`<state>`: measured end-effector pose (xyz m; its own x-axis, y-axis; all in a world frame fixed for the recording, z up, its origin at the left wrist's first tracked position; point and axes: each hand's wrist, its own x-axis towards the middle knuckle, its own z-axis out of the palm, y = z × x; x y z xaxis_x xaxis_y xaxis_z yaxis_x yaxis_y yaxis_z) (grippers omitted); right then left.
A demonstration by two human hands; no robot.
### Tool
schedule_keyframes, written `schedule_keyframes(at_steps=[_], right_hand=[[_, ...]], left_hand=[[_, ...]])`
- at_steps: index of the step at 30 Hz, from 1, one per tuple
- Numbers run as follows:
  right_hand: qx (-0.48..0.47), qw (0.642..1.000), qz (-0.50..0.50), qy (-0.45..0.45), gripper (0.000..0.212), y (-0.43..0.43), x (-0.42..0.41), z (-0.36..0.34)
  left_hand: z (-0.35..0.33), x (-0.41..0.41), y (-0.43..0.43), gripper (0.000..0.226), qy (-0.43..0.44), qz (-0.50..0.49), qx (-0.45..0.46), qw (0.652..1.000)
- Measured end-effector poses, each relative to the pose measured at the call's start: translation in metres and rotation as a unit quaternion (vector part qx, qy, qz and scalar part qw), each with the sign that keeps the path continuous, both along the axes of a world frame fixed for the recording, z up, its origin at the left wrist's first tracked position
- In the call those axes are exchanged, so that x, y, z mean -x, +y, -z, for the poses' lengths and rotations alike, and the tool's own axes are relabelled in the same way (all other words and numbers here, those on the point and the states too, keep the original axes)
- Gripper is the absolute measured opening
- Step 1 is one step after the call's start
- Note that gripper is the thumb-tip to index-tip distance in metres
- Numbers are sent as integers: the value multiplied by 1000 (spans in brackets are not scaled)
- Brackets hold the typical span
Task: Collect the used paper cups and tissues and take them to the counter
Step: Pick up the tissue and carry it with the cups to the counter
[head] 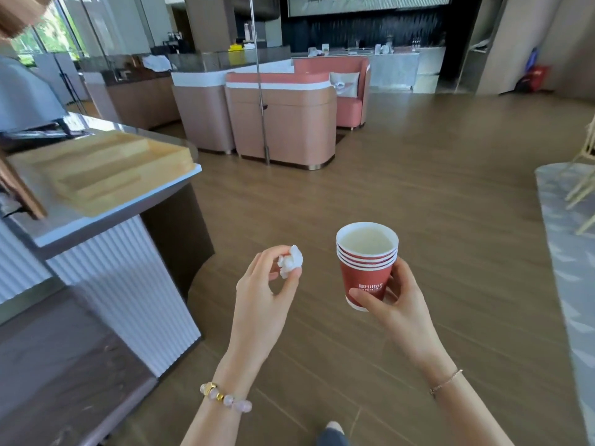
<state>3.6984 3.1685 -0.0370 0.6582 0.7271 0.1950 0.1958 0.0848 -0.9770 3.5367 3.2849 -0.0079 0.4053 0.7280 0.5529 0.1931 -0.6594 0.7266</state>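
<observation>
My right hand [397, 302] grips a stack of several red paper cups [365, 262] with white rims, held upright over the wooden floor. My left hand [262, 289] pinches a crumpled white tissue [290, 260] between thumb and fingertips, at about the same height as the cups and to their left. A counter [106, 217] with a glossy top and white ribbed front stands to my left, an arm's length from the tissue. Both hands are apart from it.
A wooden tray [106, 170] lies on the counter's top. Pink and tan booth seats [280, 120] stand ahead with a metal pole [262, 101] before them. A long bar [360, 59] runs along the back wall. A grey rug [570, 252] lies right.
</observation>
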Motion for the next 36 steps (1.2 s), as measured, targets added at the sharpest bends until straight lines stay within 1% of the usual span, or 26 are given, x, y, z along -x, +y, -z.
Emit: schedule_keyframes(at_steps=[2, 5, 8, 13, 17, 20, 22, 27, 32, 36], right_hand=[[-6, 1000, -2, 3, 64, 36, -27, 3], [-6, 1000, -6, 10, 63, 89, -68, 3], [-2, 1000, -10, 9, 64, 137, -107, 1], [11, 1000, -21, -3, 61, 211, -163, -5], [16, 1000, -14, -8, 61, 266, -205, -5], [21, 1000, -17, -7, 62, 311, -235, -1], [20, 1000, -15, -6, 63, 345, -256, 1], [17, 1000, -2, -3, 66, 444, -305, 2], [10, 1000, 5, 2, 63, 544, -354, -9], [5, 1000, -4, 4, 61, 614, -388, -13]], left_hand=[[0, -28, 35, 32, -1, 4, 9, 1000], [-5, -74, 87, 35, -8, 15, 22, 1000], [-7, -116, 134, 30, -13, 17, 28, 999], [-6, -173, 202, 39, -9, 8, 42, 999], [-1, -211, 259, 27, -18, 15, 57, 998], [4, -238, 308, 27, -22, 10, 64, 998], [5, -256, 345, 30, -24, 6, 65, 998], [3, -303, 447, 22, -34, 9, 61, 998], [-11, -353, 555, 23, -40, 15, 59, 997], [-16, -388, 624, 23, -45, 14, 60, 997]])
